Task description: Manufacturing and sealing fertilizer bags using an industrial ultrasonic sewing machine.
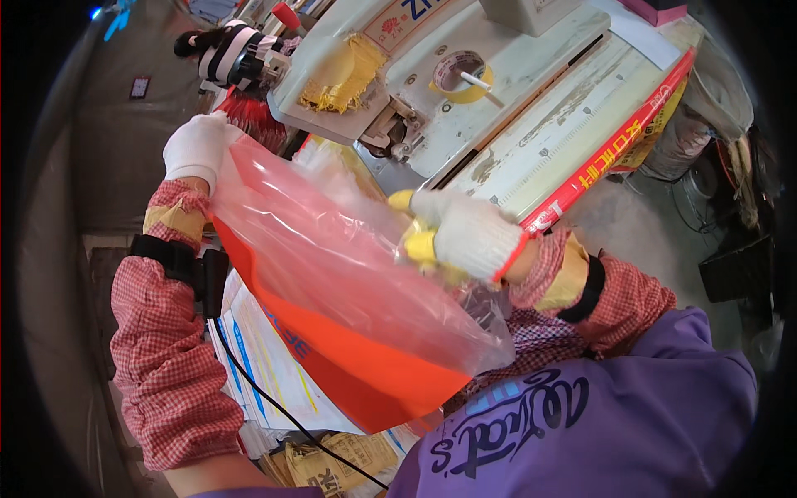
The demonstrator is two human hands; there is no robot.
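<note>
My left hand (pixel 196 151), in a white glove, is closed on the upper left corner of an orange-red sack (pixel 365 369) and the clear plastic bag (pixel 332 249) lying over it. The sack and bag slant down across my front towards the lower right. At the bag's right side is my right hand (pixel 469 232), in a white glove with yellow fingertips. Its bent fingers are against the plastic and partly blurred, so whether they grip it is unclear. Part of the plastic near those fingers is smeared too.
A large sewing machine (pixel 498 58) stands ahead, with a yellow roll of tape (pixel 462 76) and a yellow fringed cloth (pixel 344 75) on it. A worktop with ruler marks (pixel 540 141) has a red printed edge strip (pixel 610 149). White printed sacks (pixel 266 357) lie below, and a black cable (pixel 282 407) crosses them.
</note>
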